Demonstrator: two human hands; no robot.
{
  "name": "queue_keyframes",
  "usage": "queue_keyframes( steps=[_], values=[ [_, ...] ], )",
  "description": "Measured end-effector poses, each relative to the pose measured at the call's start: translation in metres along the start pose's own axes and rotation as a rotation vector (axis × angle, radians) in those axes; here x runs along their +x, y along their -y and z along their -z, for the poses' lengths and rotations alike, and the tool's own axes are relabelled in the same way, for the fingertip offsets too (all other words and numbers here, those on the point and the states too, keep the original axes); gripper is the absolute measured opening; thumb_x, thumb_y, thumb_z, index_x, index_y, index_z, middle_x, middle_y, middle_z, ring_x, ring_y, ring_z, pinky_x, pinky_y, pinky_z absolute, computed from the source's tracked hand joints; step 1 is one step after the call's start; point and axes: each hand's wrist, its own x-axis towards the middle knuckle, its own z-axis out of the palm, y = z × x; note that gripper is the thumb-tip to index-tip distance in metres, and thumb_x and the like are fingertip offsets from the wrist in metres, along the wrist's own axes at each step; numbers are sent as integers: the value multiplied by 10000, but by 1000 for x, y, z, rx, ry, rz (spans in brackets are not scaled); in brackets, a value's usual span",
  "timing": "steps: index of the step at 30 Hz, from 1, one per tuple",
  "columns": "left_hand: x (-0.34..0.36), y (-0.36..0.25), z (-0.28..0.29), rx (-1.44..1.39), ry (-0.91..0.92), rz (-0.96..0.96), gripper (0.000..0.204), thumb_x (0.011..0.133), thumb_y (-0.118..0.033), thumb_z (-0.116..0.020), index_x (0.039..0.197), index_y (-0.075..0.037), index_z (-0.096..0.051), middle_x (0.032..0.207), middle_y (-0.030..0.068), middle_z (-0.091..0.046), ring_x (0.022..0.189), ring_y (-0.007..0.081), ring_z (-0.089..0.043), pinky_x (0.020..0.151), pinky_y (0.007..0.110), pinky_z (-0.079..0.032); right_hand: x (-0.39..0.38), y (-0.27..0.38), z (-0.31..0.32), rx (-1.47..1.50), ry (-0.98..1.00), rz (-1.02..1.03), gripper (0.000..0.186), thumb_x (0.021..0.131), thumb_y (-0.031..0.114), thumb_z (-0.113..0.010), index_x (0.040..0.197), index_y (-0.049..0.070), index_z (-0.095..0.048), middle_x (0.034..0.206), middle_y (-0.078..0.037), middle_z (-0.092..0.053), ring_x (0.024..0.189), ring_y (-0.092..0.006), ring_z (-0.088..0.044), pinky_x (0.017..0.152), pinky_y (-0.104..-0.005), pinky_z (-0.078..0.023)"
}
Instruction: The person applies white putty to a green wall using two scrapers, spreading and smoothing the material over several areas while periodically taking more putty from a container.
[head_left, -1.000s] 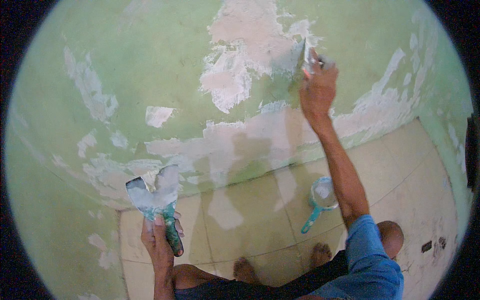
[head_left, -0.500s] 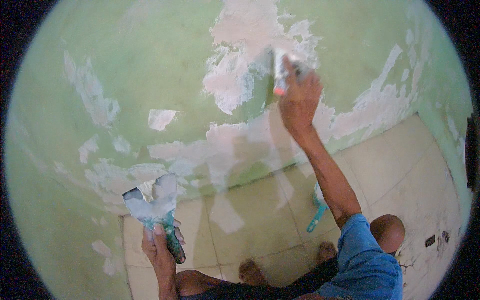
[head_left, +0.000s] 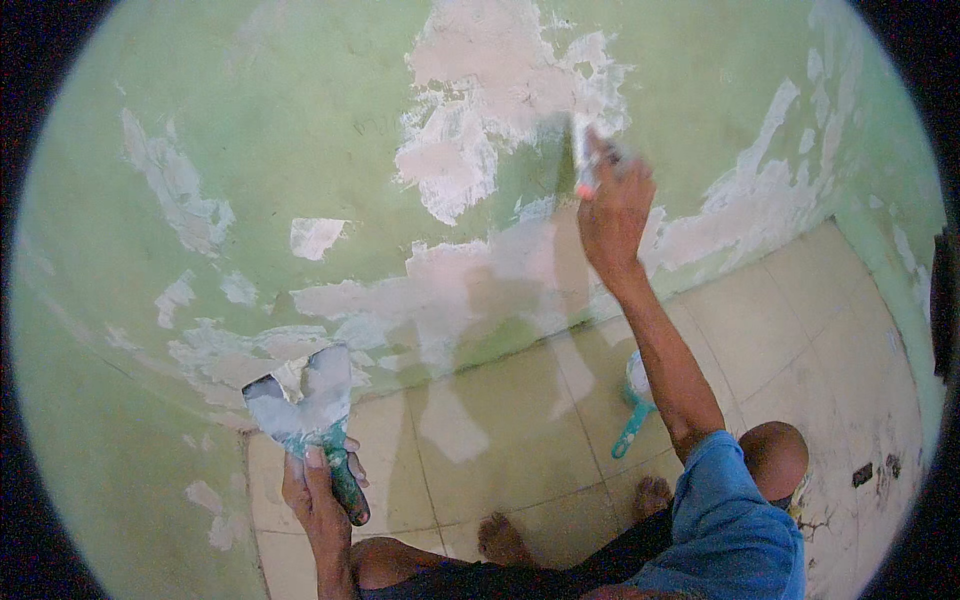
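Note:
My left hand (head_left: 322, 480) is closed round the green handle of a wide putty knife (head_left: 312, 400), held blade up. White putty coats its blade, with a lump near the top edge. My right hand (head_left: 612, 215), arm stretched forward, grips a second putty knife (head_left: 585, 155), blurred by motion, its orange-tipped part facing me. Its blade is at or close to the green wall (head_left: 340, 120), by the lower right of a large pale putty patch (head_left: 480, 75). Whether the blade touches the wall cannot be made out.
A teal-handled scoop (head_left: 632, 420) with white stuff in it rests on the tiled floor (head_left: 500, 420), near my right forearm. More putty patches (head_left: 770, 205) run along the wall's foot. My bare feet (head_left: 505, 540) are on the tiles. A dark object (head_left: 942, 305) stands at the far right.
My right hand with its putty knife has moved slightly right and down along the wall. My left hand holds nearly the same place. The view has shifted a little.

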Motion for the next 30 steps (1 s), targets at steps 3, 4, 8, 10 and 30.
queue_keyframes(
  steps=[3, 4, 8, 10, 30],
  values=[
    [2, 7, -1, -11, 6, -47, 332, 1008, -307, -404, 1009, 0, -530, 758, 106, -604, 567, 130, -555, 446, 243, -443, 29, -8, -6, 22, -83, -77, 700, 754, -46, -596, 1412, 125, -430, 1148, -194, -511, 1003, -360, -475, 893, -447, -359],
    [2, 9, 0, -14, 12, -63, 333, 1008, -310, -405, 1012, -1, -528, 759, 107, -604, 567, 127, -555, 425, 238, -434, 31, -3, -11, 41, -69, -120, 693, 759, -45, -593, 1412, 116, -428, 1153, -200, -506, 1006, -362, -475, 898, -446, -357],
    [0, -1, -6, -54, -19, -11, 348, 1007, -325, -406, 1006, -2, -534, 714, 95, -587, 517, 119, -534, 348, 223, -379, -15, 41, -13, 163, 24, 162, 742, 703, -42, -623, 1405, 122, -447, 1055, -217, -522, 970, -371, -483, 868, -463, -394],
    [1, -6, -5, -20, 25, 18, 354, 1006, -331, -406, 1005, -2, -537, 690, 89, -578, 490, 118, -521, 329, 220, -361, -28, 39, -1, 270, 73, 266, 782, 669, -68, -628, 1403, 139, -456, 1053, -209, -531, 961, -373, -491, 854, -461, -413],
    [4, 0, 5, -6, 31, 37, 382, 994, -366, -418, 991, -9, -552, 648, 79, -563, 464, 113, -508, 330, 222, -358, -4, 55, 3, 78, 8, 186, 721, 695, -86, -570, 1383, 112, -482, 1195, -185, -532, 1055, -389, -497, 918, -470, -410]
  ],
)
